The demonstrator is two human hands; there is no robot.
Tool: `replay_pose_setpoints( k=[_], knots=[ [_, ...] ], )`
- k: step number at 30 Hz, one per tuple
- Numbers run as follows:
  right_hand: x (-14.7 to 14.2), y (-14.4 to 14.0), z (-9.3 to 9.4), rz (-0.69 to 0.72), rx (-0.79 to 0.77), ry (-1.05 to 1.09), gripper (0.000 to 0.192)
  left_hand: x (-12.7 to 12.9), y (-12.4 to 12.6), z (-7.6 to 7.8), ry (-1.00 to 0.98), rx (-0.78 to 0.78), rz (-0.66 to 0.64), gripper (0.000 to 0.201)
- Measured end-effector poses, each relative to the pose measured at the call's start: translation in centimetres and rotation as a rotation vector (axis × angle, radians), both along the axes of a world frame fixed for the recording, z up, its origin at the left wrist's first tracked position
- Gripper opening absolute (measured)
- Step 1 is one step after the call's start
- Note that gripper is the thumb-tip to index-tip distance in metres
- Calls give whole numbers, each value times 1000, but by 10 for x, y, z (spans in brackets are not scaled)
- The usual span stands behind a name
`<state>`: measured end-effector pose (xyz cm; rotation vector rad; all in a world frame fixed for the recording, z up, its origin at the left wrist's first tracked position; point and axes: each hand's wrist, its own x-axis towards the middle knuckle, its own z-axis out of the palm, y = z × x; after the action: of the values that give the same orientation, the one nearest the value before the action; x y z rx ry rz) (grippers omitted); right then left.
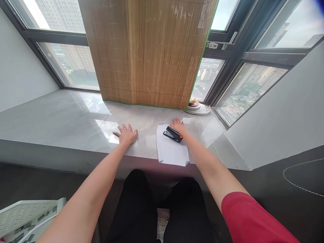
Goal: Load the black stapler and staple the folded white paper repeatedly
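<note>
A white sheet of paper (170,150) lies on the grey stone windowsill (63,118), its near edge at the sill's front. A black stapler with an orange tip (172,134) rests on the paper's far part. My right hand (179,125) lies flat just behind the stapler, touching or nearly touching it, fingers apart. Left of the paper, my left hand (126,134) rests palm down on the bare sill, fingers spread, holding nothing.
A bamboo blind (149,50) hangs down to the sill behind the hands. A stack of plates (196,106) sits at the back right by the window. A white perforated rack (22,212) stands at the lower left. My knees are below the sill.
</note>
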<state>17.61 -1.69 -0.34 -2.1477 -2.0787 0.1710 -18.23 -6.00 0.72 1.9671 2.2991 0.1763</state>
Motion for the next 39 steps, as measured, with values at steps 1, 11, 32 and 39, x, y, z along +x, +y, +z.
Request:
replay_pose_setpoints(
  k=[1,11,32,39],
  knots=[
    [-19,6,1,25,9,9,70,0,0,0,2,1,-4,85],
    [-149,53,7,189,102,233,60,-3,3,-2,-1,20,-4,83],
    [121,-107,24,-443,48,-83,47,-4,6,-5,-16,42,-21,84],
    [115,-98,20,-449,64,-44,43,-5,5,-6,-25,47,-23,86]
  ],
)
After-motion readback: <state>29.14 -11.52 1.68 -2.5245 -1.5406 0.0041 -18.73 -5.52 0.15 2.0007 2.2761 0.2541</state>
